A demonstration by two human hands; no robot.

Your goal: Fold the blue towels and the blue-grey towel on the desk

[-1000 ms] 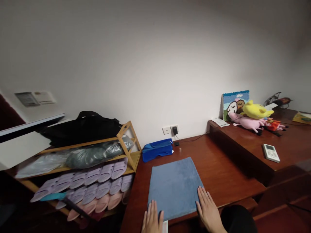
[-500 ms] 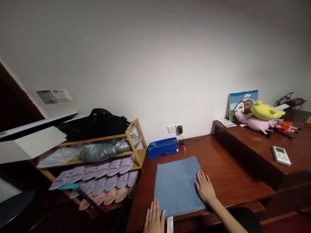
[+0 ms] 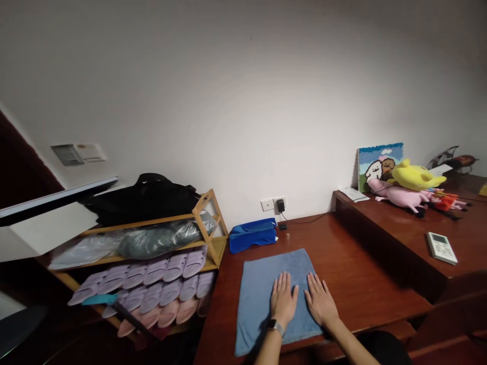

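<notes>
A blue-grey towel (image 3: 255, 294) is spread out as a rough square on the dark red wooden desk (image 3: 350, 276). My left hand (image 3: 283, 299) lies flat on the middle of the towel, fingers stretched forward, a watch (image 3: 274, 327) on the wrist. At the towel's right edge rests my right hand (image 3: 320, 300), also flat with fingers out, partly over the edge. Neither hand holds anything. Behind the towel, near the wall, is a folded bright blue cloth (image 3: 253, 235).
To the left stands a wooden rack (image 3: 213, 223) with rows of slippers (image 3: 165, 268) and a black bag (image 3: 146, 197) on top. A raised wooden surface (image 3: 395, 223) on the right bears plush toys (image 3: 416, 175) and a white remote (image 3: 441, 247). A plug (image 3: 280, 205) sits in the wall socket.
My left hand has moved from the towel's near left corner onto its middle, closer to my right hand. The near left corner now reaches further out. My right hand stays about where it was.
</notes>
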